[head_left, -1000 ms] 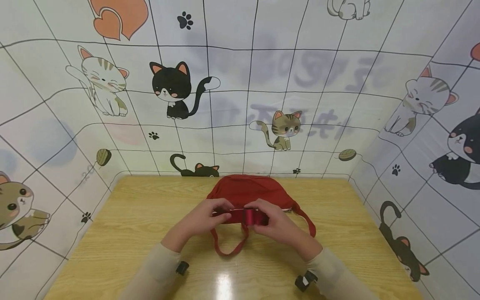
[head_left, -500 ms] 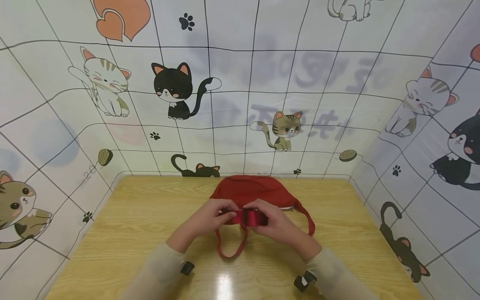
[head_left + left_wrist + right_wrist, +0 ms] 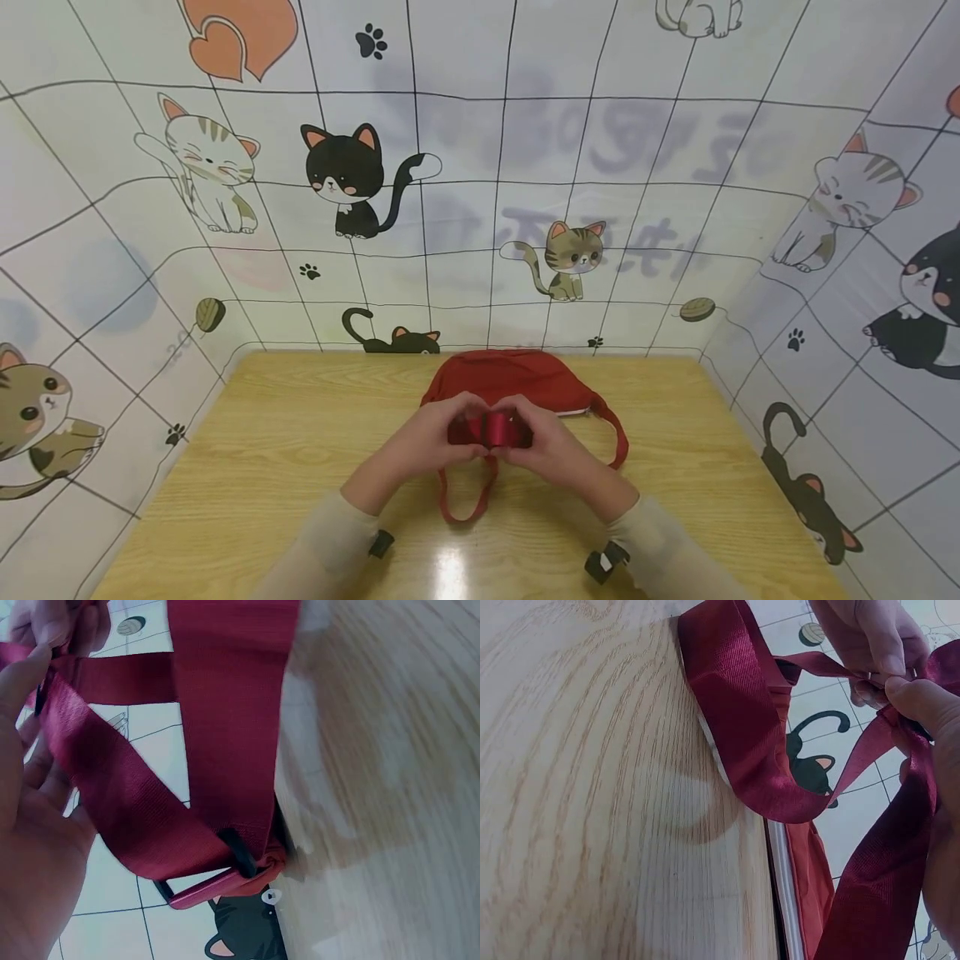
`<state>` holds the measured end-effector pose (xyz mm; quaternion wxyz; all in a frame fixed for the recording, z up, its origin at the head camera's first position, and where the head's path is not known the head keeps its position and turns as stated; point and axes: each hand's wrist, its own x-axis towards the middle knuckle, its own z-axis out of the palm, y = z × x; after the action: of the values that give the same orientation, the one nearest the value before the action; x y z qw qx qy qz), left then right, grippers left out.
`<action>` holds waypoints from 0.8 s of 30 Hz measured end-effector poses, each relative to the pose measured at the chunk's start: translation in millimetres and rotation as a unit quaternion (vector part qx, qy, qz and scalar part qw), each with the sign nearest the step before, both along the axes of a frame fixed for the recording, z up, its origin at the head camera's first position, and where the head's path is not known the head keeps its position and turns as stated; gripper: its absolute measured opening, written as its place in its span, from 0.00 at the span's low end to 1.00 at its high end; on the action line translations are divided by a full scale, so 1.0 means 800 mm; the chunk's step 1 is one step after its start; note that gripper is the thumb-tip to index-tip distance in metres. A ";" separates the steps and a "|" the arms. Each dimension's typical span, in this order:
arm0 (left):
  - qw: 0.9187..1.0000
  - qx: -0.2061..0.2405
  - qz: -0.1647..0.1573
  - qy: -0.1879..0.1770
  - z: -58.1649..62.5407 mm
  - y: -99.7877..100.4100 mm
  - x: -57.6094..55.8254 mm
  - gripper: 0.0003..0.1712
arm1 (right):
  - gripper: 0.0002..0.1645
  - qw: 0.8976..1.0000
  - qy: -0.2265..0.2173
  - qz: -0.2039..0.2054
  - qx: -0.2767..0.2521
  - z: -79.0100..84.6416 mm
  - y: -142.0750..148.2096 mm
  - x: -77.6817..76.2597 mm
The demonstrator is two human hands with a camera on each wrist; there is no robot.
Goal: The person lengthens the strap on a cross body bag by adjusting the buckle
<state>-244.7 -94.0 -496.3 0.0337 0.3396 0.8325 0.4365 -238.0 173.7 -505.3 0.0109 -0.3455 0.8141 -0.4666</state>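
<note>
A red fabric waist bag (image 3: pixel 502 377) lies at the far side of the table, with a pale zip (image 3: pixel 784 885) along it. Both hands raise part of its dark red webbing strap (image 3: pixel 501 429) in front of the bag. My left hand (image 3: pixel 441 432) pinches the strap between thumb and fingers. Close against it, my right hand (image 3: pixel 547 440) pinches the strap too, thumbs nearly touching. A dark buckle (image 3: pixel 40 694) sits on the strap at the fingers, mostly hidden. Lower on the strap, the left wrist view shows a black slider (image 3: pixel 238 853). A strap loop hangs below the hands.
The bag rests on a pale wooden table (image 3: pixel 300 450) with its back near a cat-patterned cloth wall (image 3: pixel 465 167). Similar cloth stands on the left and right sides. Another strap length curves down at the bag's right end (image 3: pixel 618 442).
My left hand has moved right along the strap until it meets the right hand. The right hand stays nearly in place. The hanging loop has shifted slightly right and down.
</note>
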 end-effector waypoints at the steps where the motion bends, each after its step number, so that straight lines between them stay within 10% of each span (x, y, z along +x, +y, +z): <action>1: 1.000 -0.002 0.002 0.009 -0.001 0.001 0.000 0.29 | 0.35 1.000 0.000 0.001 -0.002 0.000 0.000 0.000; 24: 0.998 -0.027 0.013 0.058 -0.005 0.006 0.001 0.27 | 0.32 0.987 0.150 0.017 -0.052 0.017 0.000 0.004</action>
<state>-244.0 -89.0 -500.2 -0.0109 0.3528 0.8485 0.3942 -235.1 174.0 -492.0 -0.1208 -0.4255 0.7752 -0.4510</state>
